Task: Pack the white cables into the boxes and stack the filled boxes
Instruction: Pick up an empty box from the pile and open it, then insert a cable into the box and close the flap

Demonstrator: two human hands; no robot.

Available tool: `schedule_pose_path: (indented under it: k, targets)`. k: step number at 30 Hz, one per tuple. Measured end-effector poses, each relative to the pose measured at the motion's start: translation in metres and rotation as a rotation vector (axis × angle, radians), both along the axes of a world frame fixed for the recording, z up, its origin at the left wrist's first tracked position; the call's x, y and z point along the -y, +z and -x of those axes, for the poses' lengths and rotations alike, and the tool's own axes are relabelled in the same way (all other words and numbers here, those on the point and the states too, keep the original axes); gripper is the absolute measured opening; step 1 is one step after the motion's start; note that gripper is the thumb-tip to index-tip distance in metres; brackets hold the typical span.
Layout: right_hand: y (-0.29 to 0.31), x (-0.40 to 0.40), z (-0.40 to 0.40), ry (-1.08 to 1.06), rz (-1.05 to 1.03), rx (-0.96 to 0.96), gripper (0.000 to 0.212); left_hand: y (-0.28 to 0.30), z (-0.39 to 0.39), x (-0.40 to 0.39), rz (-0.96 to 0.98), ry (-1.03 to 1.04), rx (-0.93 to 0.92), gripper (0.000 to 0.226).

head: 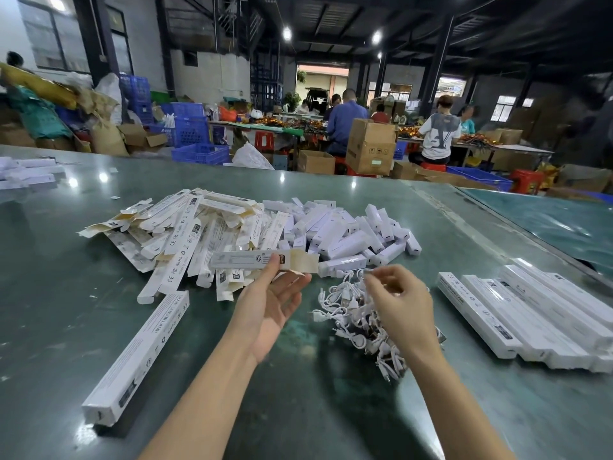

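Note:
My left hand (275, 293) holds a long white box (252, 260) level above the table, thumb on its front face, its brown end flap open toward the right. My right hand (398, 297) hovers over a heap of white cables (351, 320) and pinches a thin cable end between thumb and fingers. Flat unfolded boxes (185, 234) lie piled at centre left. Filled long boxes (530, 313) lie side by side in a row at the right.
Small white boxes (351, 234) are heaped behind the cables. One long closed box (139, 356) lies alone at the lower left. The green table (66, 293) stretches wide. People work at benches far behind, among cartons and blue crates.

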State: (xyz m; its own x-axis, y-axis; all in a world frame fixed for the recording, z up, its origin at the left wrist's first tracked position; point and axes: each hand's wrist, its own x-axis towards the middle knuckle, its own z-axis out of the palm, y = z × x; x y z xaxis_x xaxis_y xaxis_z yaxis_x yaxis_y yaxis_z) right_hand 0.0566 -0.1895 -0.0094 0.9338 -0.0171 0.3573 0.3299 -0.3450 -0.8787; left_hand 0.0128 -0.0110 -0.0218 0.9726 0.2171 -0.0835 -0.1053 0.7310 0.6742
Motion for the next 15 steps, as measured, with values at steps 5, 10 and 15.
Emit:
schedule_pose_path:
  k: [5, 10, 15]
  targets:
    - [0.003, -0.004, 0.003, 0.207, -0.385, -0.104, 0.011, 0.003, 0.002, 0.002, 0.018, -0.024, 0.023, 0.030]
    - [-0.001, -0.018, 0.008, 0.380, -0.513, -0.207, 0.012, 0.007, 0.004, 0.006, 0.046, -0.111, 0.085, 0.034]
    - [0.003, -0.025, 0.016, 0.530, -0.471, -0.216, 0.030, 0.006, 0.001, 0.003, 0.217, -0.165, 0.136, 0.034]
